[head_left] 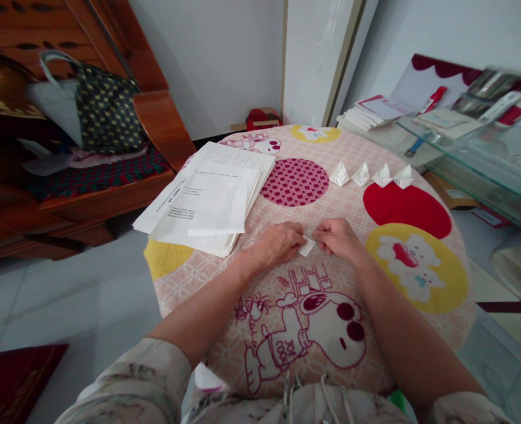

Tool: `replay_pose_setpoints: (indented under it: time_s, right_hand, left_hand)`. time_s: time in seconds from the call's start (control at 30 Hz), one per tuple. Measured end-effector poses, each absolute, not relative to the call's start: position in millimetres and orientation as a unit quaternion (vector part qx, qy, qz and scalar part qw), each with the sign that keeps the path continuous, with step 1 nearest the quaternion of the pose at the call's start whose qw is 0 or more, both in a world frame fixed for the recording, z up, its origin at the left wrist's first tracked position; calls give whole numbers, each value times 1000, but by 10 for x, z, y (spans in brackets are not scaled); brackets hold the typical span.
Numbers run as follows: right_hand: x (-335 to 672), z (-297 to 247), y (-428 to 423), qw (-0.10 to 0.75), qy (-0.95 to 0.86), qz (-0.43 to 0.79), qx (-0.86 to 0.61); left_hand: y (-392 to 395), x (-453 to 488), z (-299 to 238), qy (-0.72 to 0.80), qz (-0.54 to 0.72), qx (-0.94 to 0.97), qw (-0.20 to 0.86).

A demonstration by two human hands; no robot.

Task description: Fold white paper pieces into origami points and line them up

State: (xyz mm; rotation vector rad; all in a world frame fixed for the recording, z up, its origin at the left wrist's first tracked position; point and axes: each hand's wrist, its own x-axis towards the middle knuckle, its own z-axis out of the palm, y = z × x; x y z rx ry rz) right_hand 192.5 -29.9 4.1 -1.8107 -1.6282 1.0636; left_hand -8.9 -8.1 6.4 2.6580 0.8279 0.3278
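Observation:
A small folded piece of white paper (pixel 307 247) lies low over the middle of the round table, between my two hands. My left hand (pixel 283 242) pinches its left side with the fingers closed. At the upper right corner of the paper, my right hand (pixel 338 237) has its thumb and fingertips pressed together; the exact contact there is partly hidden. Beyond the right hand, several folded white paper shapes (pixel 339 174) with pointed tips stand in a row. Left of my hands rests a stack of printed paper sheets (pixel 218 197).
A patterned cloth (pixel 313 218) covers the round table. On the right, a glass shelf (pixel 481 171) holds a metal pot (pixel 492 85) and a red marker (pixel 434 99). To the left stands a wooden bench (pixel 158 129) with a dark patterned bag (pixel 105 109) on it.

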Motion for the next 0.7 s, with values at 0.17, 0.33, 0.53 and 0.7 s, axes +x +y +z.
replay_pose_setpoints:
  time_s: [0.17,0.33,0.53,0.7]
  right_hand:
    - [1910,87,-310,224,-619,365,-658]
    - [1850,63,-298,203,-653,282,-673]
    - [1836,41,-266,184,-650,259,-691]
    - [1891,106,-291,196,-628,313,-685]
  left_hand:
    - [-98,-78,96,296,105,935,162]
    - [-75,-75,55,297,120,929,185]
    - [-65,-78,35,302,121,925,196]
    - [-71,-68,36,315,129,918,201]
